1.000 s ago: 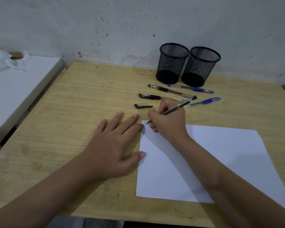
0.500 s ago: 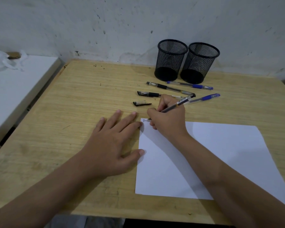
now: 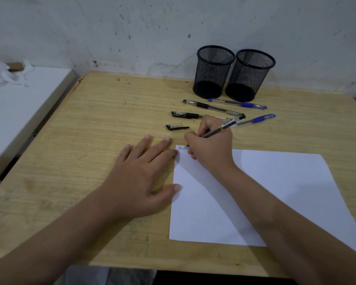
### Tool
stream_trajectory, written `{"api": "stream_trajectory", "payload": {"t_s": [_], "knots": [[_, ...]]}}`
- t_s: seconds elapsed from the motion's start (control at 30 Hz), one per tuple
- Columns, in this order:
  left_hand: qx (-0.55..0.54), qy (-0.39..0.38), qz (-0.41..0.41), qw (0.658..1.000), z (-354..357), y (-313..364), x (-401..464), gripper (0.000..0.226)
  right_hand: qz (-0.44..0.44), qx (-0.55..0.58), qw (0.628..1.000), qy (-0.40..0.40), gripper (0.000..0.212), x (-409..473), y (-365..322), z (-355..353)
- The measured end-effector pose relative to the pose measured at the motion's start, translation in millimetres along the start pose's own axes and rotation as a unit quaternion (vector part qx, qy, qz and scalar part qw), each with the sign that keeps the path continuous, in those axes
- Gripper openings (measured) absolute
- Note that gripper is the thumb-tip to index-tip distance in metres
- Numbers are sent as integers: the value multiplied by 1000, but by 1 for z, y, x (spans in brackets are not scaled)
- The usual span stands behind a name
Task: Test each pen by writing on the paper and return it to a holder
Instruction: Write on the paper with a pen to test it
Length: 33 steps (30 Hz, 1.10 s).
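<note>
— Black-inked pen (image 3: 218, 130): where is it held?
— It is clenched in the right hand (image 3: 211, 150), tip at the paper (image 3: 255, 194) corner, shaft aimed at two o'clock.
— And the holders (image 3: 214, 73)?
— At twelve o'clock, nearer that hand; the left hand (image 3: 140, 182) is laid flat, grip released.

We've got a scuffed white wall (image 3: 152, 27), a white side surface (image 3: 19, 112), and crumpled white stuff (image 3: 0, 73) on it.
</note>
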<state>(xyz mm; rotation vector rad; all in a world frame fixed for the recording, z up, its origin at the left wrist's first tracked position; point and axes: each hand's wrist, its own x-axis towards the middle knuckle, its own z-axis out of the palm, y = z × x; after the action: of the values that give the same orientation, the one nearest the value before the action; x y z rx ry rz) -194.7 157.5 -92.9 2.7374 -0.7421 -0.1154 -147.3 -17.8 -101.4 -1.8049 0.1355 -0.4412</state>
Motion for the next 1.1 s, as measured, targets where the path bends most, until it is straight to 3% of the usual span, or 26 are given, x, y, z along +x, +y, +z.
{"api": "stream_trajectory", "payload": {"t_s": [1.1], "knots": [[9,-3,2,1000,1,-3,0,74,-37,-31,998,27,36,2,0,-4]]}}
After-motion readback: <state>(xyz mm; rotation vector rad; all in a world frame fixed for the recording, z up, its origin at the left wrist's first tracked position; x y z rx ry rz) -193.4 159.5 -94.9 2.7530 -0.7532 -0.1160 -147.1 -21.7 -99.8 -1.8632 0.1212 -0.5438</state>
